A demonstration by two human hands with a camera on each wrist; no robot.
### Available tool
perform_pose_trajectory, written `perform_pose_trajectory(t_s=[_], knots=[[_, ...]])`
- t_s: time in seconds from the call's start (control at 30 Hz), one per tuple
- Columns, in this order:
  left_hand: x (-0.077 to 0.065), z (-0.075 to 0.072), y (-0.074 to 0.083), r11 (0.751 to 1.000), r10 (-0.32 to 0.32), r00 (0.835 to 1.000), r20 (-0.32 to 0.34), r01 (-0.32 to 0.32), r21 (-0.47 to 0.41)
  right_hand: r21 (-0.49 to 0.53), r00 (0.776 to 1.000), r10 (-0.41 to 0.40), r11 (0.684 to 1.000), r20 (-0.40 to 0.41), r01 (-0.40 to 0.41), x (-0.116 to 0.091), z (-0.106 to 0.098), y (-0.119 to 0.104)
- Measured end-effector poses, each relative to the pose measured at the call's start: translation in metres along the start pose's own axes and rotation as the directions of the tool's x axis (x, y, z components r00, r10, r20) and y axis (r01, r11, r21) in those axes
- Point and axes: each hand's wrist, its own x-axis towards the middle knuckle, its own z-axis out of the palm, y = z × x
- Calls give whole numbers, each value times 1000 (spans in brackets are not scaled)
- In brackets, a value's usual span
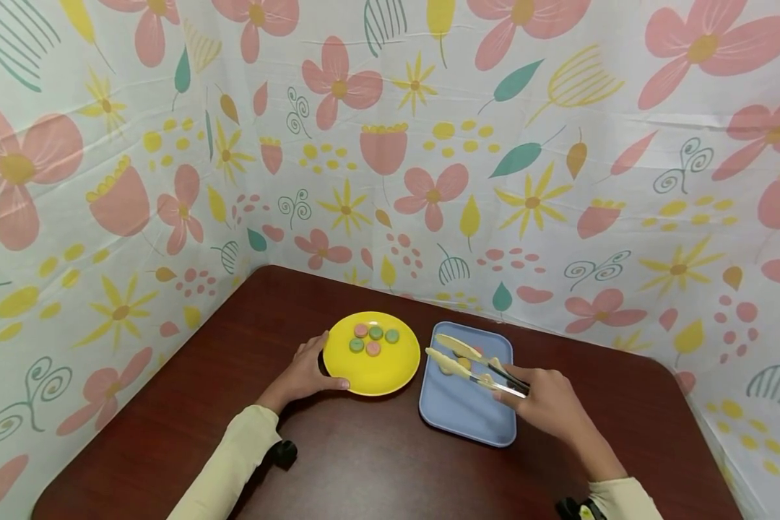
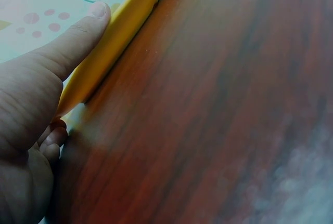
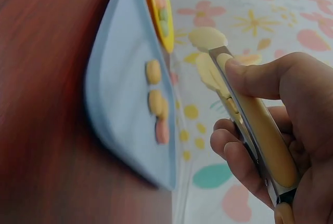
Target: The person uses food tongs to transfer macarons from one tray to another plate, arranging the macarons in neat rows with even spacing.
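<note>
My left hand (image 1: 305, 372) grips the left rim of a round yellow plate (image 1: 380, 377), with the thumb along its near edge. Several small macarons lie on that plate, green ones (image 1: 392, 336) and pink ones (image 1: 373, 349). In my right hand (image 1: 549, 401) is a pair of tongs (image 1: 451, 365) with cream-coloured tips. Its tips are spread apart above a blue rectangular tray (image 1: 458, 415), with nothing between them. On the tray, the right wrist view shows yellow macarons (image 3: 153, 71) and a pink macaron (image 3: 162, 131) near one long side; the tongs partly hide them in the head view.
Plate and tray stand side by side on a dark brown wooden table (image 1: 351, 462), a narrow gap between them. A flower-patterned cloth (image 1: 390, 180) hangs behind the table and along its left side.
</note>
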Motion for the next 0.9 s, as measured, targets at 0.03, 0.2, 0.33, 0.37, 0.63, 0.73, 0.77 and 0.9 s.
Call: perform_pose_trajectory(t_s=[0.03,0.2,0.33,0.37,0.63,0.73,0.77,0.9], knots=[[0,0,0,1000,-2,1000,0,2,2,-3,1000,6,1000,-5,-6,-2,0,3],[-1,-1,0,1000,-8,1000,-4,8,2,-24,1000,22,999,-20,-22,-12,2,17],[-1,-1,0,1000,-7,1000,-2,7,3,-27,999,47,999,-15,-47,-17,5,26],[-1,-1,0,1000,-5,1000,-1,5,3,-27,999,52,998,-14,-53,-18,5,28],[-2,-1,2,1000,-16,1000,0,16,8,-35,997,72,997,-27,-73,-27,13,43],[-2,-1,2,1000,-15,1000,1,15,10,-39,997,73,997,-25,-74,-29,15,48],[-2,-1,1,1000,-14,1000,1,14,11,-40,997,75,996,-21,-76,-29,16,49],[-1,1,-1,1000,-6,1000,0,6,13,-42,996,87,995,-7,-88,-30,17,53]])
